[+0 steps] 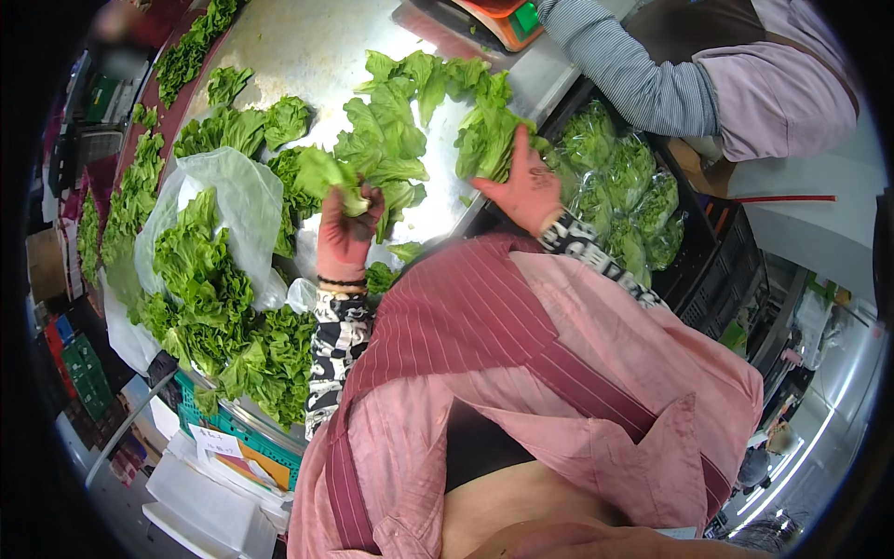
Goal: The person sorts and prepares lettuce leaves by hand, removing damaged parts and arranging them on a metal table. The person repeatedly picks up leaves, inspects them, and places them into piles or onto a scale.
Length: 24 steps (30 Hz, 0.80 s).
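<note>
My left hand [346,241], in a pink work glove with dark fingertips, pinches a green lettuce leaf [323,176] by its pale stem end, above the metal table. My right hand [524,183], gloved alike, touches a head of lettuce [485,129] at the table's near edge, thumb and index finger spread wide along it. Its other fingers are partly hidden. Between my hands, loose lettuce leaves [384,133] lie in a curved row. Beside my left forearm, a clear plastic bag [241,175] lies behind a large pile of lettuce [199,258].
Bagged lettuce [618,182] fills a black crate [688,286] at my right. Across from it, another person's striped sleeve [628,73] reaches toward an orange scale [499,21]. More leaves line a dark red strip [129,129] at left. A teal crate [230,426] stands below the lettuce pile.
</note>
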Each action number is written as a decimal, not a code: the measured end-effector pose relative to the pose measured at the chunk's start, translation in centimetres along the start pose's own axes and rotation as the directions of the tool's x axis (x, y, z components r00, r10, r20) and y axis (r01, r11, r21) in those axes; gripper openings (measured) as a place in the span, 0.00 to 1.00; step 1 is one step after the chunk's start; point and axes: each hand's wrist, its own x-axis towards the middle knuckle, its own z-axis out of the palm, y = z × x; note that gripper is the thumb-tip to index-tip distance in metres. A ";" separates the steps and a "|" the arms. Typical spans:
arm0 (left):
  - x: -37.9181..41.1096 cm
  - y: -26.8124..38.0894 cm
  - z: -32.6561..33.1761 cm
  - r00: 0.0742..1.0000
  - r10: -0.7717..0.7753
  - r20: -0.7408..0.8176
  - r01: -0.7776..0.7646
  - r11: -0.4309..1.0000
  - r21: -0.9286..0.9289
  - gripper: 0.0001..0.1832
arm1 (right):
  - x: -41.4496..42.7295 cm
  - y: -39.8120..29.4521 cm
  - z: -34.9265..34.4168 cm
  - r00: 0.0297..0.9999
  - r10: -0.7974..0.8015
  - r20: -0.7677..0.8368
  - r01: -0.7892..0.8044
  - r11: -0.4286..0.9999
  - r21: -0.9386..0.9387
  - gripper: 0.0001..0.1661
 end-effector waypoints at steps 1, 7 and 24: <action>-0.2 -1.4 0.3 0.992 0.101 0.072 -0.117 0.957 0.265 0.18 | 0.4 -0.8 0.9 1.000 -0.015 -0.006 0.014 0.998 -0.056 0.66; 1.7 -3.8 1.7 0.884 0.002 0.467 -0.462 -0.153 0.874 0.15 | 4.3 2.5 5.8 0.955 -0.030 -0.295 0.119 0.951 0.287 0.57; 0.9 -6.9 6.6 0.944 -0.153 0.291 0.067 0.956 0.285 0.20 | 1.9 -8.2 -0.9 0.946 -0.271 -0.178 0.293 0.485 0.824 0.37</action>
